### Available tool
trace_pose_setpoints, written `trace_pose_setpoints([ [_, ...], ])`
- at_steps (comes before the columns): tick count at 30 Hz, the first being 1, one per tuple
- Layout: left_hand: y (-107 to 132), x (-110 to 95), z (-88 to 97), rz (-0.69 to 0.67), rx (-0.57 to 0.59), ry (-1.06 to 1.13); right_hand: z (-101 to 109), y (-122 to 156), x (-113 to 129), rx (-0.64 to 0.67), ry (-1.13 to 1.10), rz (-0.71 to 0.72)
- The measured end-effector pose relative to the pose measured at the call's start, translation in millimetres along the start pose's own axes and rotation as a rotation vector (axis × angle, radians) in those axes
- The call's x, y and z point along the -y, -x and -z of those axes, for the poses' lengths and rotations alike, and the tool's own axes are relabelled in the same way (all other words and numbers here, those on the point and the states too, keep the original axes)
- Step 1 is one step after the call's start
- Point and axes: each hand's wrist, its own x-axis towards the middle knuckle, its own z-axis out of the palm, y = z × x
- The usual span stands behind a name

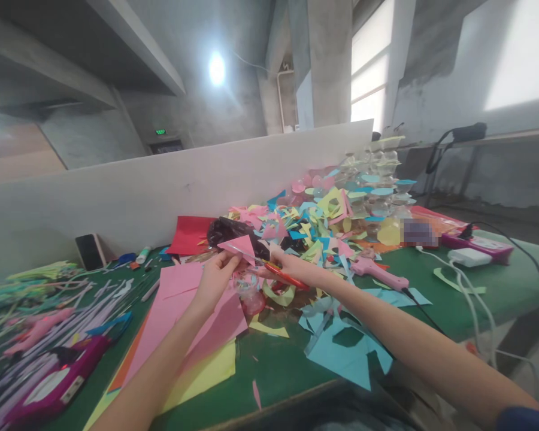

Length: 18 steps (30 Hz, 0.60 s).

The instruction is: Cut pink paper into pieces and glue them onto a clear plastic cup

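Between the fingertips of my left hand (220,272) is a piece of pink paper (241,246), raised above the table. My right hand (291,266) is closed around a pair of scissors (290,278) with red-orange handles, their tips pointing left at the paper's edge. Part of the scissors is hidden by my fingers. Below my hands stands a small clear plastic cup shape (249,292) with a pinkish base. Larger pink sheets (179,317) lie under my left forearm, on top of yellow paper (202,374).
Paper scraps (318,224) heap up behind my hands, beside a black plastic bag (231,232). Clear cup stacks (381,179) rise at the right. A pink glue gun (379,272), cut blue paper (345,353), power strips (58,383) and a leaning phone (90,251) surround the work area.
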Motion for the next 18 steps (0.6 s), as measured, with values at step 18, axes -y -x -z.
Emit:
trace_pose_setpoints([
  [18, -4.4, 6.4, 3.9, 0.015, -0.036, 0.068, 0.6, 1.2, 1.7, 0.020, -0.030, -0.030],
])
